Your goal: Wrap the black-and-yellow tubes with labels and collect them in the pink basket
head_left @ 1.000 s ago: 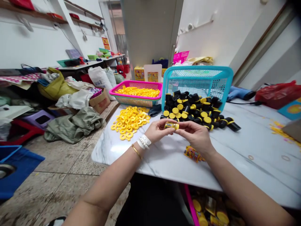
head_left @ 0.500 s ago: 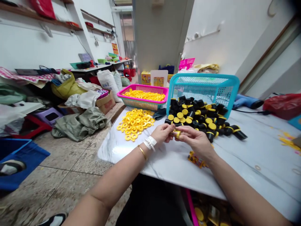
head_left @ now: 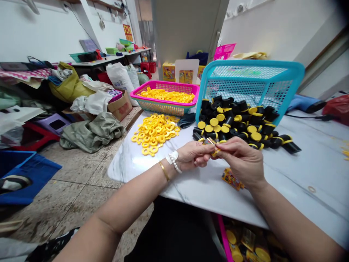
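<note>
My left hand, closed, grips one end of a small yellow printed tube over the table's front part. The thumb and fingertips of my right hand pinch its other end. Fingers cover much of the tube. A stack of colourful printed labels lies on the table just under my right hand. Behind my hands is a heap of black cylinders with yellow caps, spilling out of a turquoise basket lying on its side. Left of them sits a pile of yellow rings.
A pink-rimmed basket holds more yellow rings at the table's back left. A dark cloth lies beside it. Below the front edge, a pink-edged container holds yellow-capped pieces. A blue bin stands on the floor at left.
The tube has turned in my fingers, its printed side showing more. My right hand has closed into a tighter pinch. My head view has tilted down and come nearer the table.
</note>
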Tool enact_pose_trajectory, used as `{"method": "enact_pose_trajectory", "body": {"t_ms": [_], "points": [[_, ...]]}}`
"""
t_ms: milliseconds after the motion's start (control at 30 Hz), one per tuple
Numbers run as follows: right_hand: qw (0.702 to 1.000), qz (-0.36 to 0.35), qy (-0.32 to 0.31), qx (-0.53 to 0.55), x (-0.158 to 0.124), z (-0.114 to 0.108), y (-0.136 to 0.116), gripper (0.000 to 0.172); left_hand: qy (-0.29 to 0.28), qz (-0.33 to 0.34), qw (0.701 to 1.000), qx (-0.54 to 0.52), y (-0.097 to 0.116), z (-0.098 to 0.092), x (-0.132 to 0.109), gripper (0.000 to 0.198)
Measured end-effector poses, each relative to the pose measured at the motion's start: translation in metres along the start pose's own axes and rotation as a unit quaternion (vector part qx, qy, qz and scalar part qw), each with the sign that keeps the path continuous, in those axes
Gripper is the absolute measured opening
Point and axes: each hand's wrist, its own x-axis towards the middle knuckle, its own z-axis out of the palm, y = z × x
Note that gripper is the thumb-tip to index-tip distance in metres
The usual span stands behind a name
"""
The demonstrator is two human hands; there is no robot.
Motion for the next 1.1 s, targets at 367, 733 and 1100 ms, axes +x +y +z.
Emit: {"method": "enact_pose_trajectory", "body": {"t_ms": [367,733,1100], "points": [[0.985,0.074,-0.103,-0.113,0.002,-0.001,-0.003,0.051,0.036,0.066,0.995,0.072,-0.003,-0.002,0.002,0.043],[0.940,-0.069,0.006,-0.333,-0.008,0.013,0.005,0.033,0.186,0.221,0.951,0.108,-0.012,-0.001,0.009,0.052],[0.933,-0.052,0.001,-0.356,-0.007,0.011,0.006,0.036,0.238,0.197,0.919,0.245,-0.016,-0.004,0.010,0.037]]}}
